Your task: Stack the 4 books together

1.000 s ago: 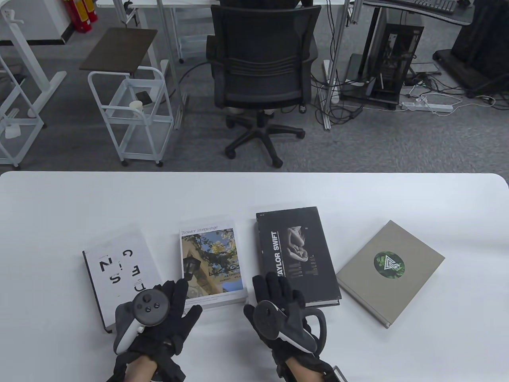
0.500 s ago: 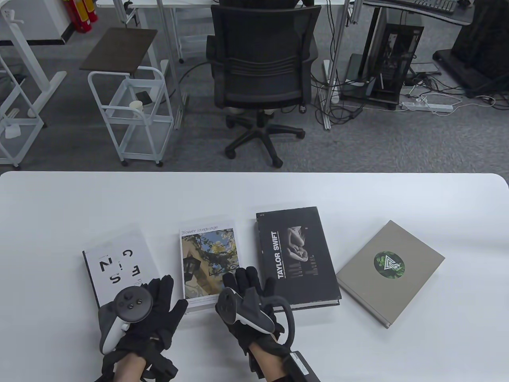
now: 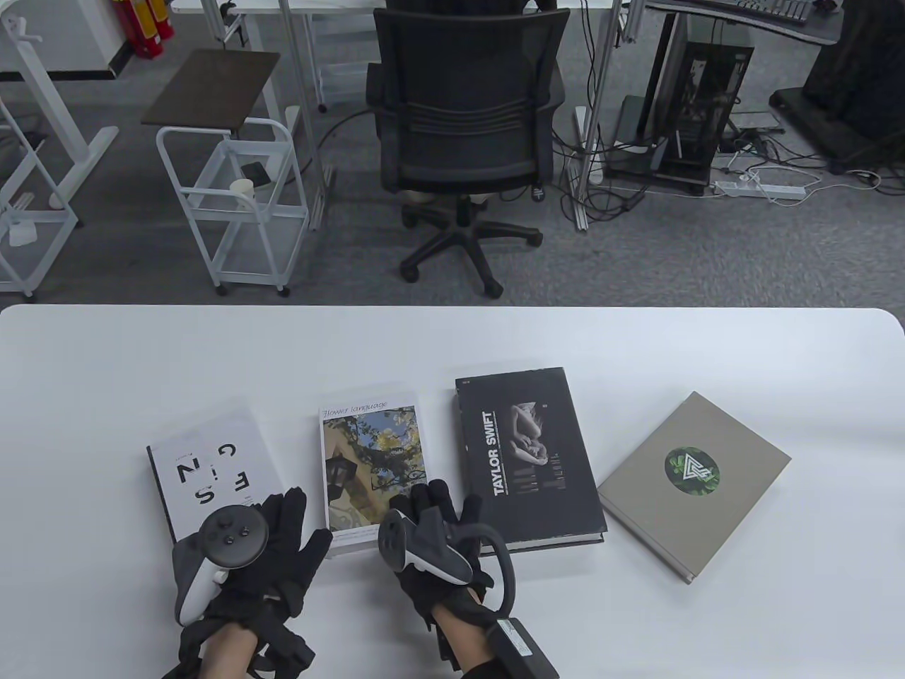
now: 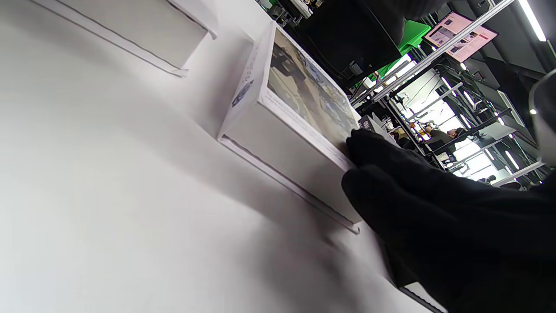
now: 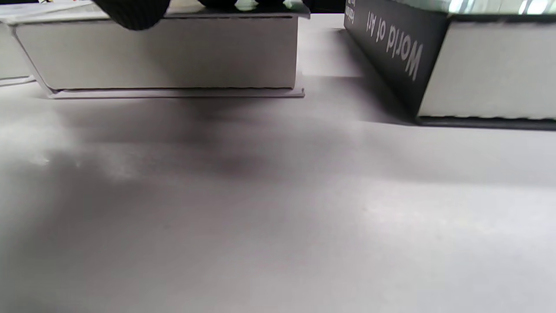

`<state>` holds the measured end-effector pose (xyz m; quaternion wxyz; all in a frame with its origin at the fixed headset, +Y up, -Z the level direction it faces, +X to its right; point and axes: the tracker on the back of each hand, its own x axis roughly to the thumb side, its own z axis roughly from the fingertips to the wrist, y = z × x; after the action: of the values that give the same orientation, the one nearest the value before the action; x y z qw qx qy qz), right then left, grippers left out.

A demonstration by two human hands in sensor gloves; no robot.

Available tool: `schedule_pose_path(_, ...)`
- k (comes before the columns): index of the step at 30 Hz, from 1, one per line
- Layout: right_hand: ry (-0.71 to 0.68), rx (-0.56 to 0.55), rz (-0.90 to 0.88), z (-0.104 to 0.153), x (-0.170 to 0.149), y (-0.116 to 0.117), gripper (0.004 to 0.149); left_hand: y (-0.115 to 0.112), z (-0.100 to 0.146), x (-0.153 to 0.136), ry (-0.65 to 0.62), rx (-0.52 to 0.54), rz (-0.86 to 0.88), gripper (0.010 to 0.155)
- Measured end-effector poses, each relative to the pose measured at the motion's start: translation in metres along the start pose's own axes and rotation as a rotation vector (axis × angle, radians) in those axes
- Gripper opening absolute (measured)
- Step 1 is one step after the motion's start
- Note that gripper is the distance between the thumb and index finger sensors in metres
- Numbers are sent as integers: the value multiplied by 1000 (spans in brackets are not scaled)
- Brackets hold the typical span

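My right hand (image 3: 431,544) seems to pinch the flower-picture white book's (image 3: 373,467) near right corner; my left hand (image 3: 265,552) lies spread flat on the white lettered book (image 3: 205,474).

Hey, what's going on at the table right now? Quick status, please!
Right hand touches the near corner of the Flower Language book. Left hand rests on the white lettered book. Taylor Swift book, grey book untouched. All four lie flat, unstacked.

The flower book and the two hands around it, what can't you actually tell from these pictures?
- Table view: each tracker hides its hand; whether the left hand touches the flower book is unclear.
- Left wrist view: the right hand covers the book's near corner, hiding any grip.
- Right wrist view: the top edge cuts off all but one fingertip.
- Table view: the cover's small print is unreadable.
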<state>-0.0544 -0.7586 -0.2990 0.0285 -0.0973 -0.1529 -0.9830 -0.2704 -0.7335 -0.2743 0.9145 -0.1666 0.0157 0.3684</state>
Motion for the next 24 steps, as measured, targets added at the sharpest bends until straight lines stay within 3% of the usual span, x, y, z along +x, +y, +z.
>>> schedule_pose_path(24,-125,-96,74,35,1,2,63,-5,0,1,-7,-14,-15,78)
